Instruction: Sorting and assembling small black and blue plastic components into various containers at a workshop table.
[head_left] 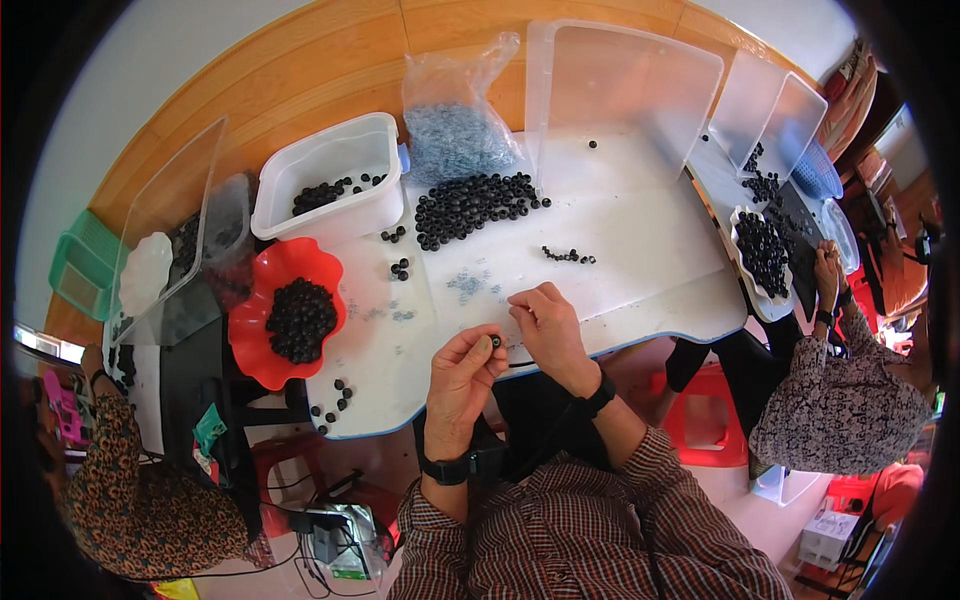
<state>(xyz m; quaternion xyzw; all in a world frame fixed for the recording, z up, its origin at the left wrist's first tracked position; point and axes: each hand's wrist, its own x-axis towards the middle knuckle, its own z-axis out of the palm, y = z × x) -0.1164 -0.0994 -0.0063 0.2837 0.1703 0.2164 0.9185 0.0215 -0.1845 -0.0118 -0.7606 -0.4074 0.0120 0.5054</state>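
My left hand (460,380) pinches a small black round piece with a hole (495,341) between thumb and fingers. Just right of it, my right hand (553,330) has its thumb and forefinger pressed together; whatever they may hold is too small to make out. Both hands are over the near edge of the white table (640,290). Beyond them lie a short row of small black pieces (568,256) and a scatter of tiny bluish pieces (468,285). A dense pile of black round pieces (475,208) spreads farther back.
At left stand a red scalloped bowl (246,330) and a white tub (345,225), both holding black pieces. A clear bag of bluish pieces (455,140) leans at the back beside a clear plastic panel (625,110). Other people work at left (160,490) and right (835,410).
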